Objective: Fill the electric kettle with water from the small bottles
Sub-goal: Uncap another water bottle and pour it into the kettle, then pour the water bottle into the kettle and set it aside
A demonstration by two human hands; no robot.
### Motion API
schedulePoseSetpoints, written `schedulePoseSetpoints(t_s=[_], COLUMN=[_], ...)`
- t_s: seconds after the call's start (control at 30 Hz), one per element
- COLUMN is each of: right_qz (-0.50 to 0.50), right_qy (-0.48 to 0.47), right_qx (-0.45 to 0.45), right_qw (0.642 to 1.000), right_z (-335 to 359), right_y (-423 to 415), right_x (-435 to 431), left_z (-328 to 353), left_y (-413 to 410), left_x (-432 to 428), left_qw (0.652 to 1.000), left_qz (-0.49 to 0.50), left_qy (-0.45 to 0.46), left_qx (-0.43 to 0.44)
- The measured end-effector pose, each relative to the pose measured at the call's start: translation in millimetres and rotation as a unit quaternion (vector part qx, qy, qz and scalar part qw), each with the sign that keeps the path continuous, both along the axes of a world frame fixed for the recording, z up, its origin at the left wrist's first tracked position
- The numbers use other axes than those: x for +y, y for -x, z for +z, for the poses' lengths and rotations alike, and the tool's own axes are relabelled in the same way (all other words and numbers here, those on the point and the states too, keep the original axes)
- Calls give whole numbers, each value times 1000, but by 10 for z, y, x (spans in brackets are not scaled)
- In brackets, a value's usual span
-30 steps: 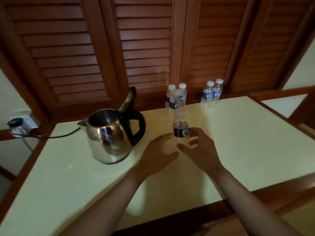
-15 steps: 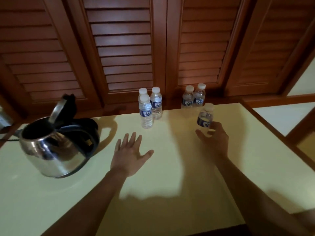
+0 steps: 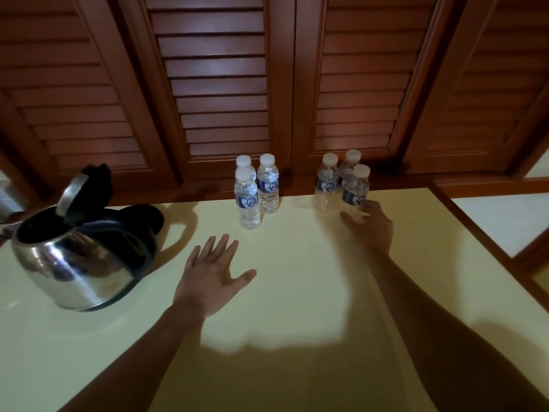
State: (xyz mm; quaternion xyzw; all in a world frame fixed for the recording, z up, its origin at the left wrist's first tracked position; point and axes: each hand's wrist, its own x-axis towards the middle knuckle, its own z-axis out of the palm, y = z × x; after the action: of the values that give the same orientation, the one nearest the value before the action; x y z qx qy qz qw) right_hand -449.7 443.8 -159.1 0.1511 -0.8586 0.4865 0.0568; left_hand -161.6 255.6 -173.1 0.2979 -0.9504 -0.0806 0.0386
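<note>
Electric kettle (image 3: 80, 254), steel, lid up, lower left on worktop (image 3: 297, 292). Left hand (image 3: 212, 276) flat, fingers spread, empty. Right hand (image 3: 370, 227) grips small bottle (image 3: 355, 188), now beside the right-hand pair; 0.5 s ago nearer centre.

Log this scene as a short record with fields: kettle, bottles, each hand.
kettle: steel electric kettle, table's left, lid open
bottles: three capped at back centre; three at back right
left hand: open, empty, over the table
right hand: around the nearest right bottle, which stands upright beside two others
</note>
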Motion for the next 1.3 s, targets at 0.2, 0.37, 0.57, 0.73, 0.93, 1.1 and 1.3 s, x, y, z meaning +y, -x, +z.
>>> schedulePoseSetpoints(t_s=[0.2,0.37,0.57,0.73,0.93,1.1,1.3], right_qz=[4,15,-24,54,222,255,262], right_qy=[-19,-7,54,71,24,66,29], right_qx=[12,20,45,180,167,182,235], right_qw=[1000,1000,997,980,960,947,936], right_z=[-15,-63,-82,33,350,619,700], right_y=[60,96,-24,-579,-800,-866,-893], right_x=[-30,-22,-17,-219,-837,-1310,-1617], left_z=[1,23,24,55,66,82,72], left_y=[-6,-5,-7,0,3,-4,0], left_x=[-3,16,12,38,45,42,23], left_qw=[1000,1000,1000,1000,1000,1000,1000], left_qz=[5,7,5,8,13,13,11], left_qy=[-7,-7,-6,-7,-18,-23,-27], left_qx=[10,11,11,10,10,6,2])
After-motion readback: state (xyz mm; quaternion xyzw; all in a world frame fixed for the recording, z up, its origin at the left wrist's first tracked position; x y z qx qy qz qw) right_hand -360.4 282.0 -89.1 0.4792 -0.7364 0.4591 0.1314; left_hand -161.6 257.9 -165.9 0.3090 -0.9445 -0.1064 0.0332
